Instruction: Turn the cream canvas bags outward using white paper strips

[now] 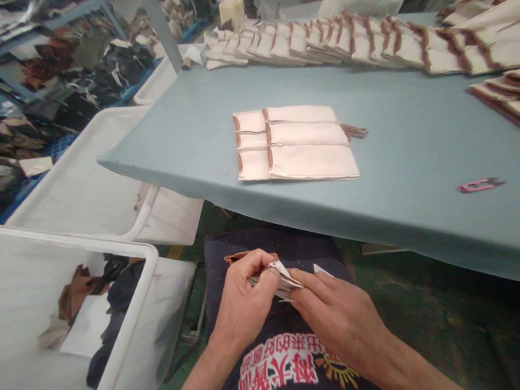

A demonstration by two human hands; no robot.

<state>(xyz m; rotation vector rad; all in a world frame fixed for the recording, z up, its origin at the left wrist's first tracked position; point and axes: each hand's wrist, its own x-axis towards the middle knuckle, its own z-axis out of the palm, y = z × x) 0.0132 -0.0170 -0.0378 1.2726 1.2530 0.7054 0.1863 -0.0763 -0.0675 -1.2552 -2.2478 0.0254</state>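
Observation:
Both hands work together over my lap, below the table's front edge. My left hand (245, 303) is closed round a small stack of pale flat pieces (282, 281) with a brown edge. My right hand (339, 314) pinches the same stack from the right side, fingers pressed on its white top piece. On the blue-grey table (417, 148) in front of me lies a neat group of cream fabric pieces with brown trim (296, 144), laid in overlapping rows.
Small pink thread snips (479, 185) lie on the table at the right. A long overlapping row of similar cream pieces (342, 40) runs along the far edge. White plastic bins (114, 270) stand at my left, one holding dark and brown scraps (98, 295).

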